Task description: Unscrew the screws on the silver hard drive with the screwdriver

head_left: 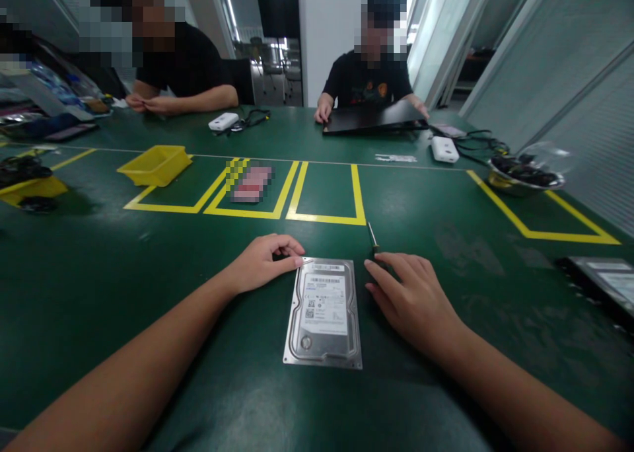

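A silver hard drive (pixel 329 353) with a white printed label lies flat on the green table, its long side pointing away from me. My left hand (pixel 262 263) rests at its far left corner. The thumb touches that corner, while the other fingers are loosely bent and apart from the thumb, with nothing between them. To the right of the drive, my right hand (pixel 411 293) is curled over the handle of a small screwdriver (pixel 372 235). Its thin metal shaft points away from me; most of the handle is hidden under the fingers.
Yellow tape outlines mark the table, with a yellow bin (pixel 156 166) and a blurred pink item (pixel 252 184) there. A bowl of dark parts (pixel 525 174) stands right, above another drive (pixel 601 283). Across sit two people, one holding a black panel (pixel 374 118).
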The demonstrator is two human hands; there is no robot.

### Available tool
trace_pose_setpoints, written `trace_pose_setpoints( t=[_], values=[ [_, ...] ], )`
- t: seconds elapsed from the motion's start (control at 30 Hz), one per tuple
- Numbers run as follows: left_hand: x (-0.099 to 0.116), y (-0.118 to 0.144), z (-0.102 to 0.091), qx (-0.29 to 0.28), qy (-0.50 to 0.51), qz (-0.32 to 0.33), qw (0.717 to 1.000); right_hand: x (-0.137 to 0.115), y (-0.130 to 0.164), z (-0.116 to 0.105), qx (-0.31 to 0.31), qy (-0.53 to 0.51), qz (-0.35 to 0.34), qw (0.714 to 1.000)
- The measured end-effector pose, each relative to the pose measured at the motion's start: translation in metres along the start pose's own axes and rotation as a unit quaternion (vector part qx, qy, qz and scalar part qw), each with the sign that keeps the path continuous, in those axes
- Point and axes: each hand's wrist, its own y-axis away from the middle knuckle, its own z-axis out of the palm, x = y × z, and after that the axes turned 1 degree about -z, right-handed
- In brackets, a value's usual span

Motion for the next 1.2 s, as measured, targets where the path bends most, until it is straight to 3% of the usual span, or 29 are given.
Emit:
trace_pose_setpoints(
  t=[0.13, 0.37, 0.63, 1.2],
  values=[
    [0.001, 0.001, 0.001, 0.005, -0.008, -0.001, 1.0, -0.011, 0.003, -0.011, 0.039, -0.079, -0.074, 0.993],
    [-0.001, 0.001, 0.003, 0.017, -0.021, 0.009, 1.0, -0.031, 0.007, -0.016, -0.033, -0.198, -0.169, 0.965],
    [0.001, 0.001, 0.005, 0.024, -0.024, 0.009, 0.999, -0.029, 0.01, -0.016, -0.089, -0.208, -0.178, 0.958],
    [0.004, 0.002, 0.009, 0.044, -0.046, 0.005, 0.998, -0.027, 0.009, -0.015, -0.06, -0.221, -0.182, 0.956]
  ],
)
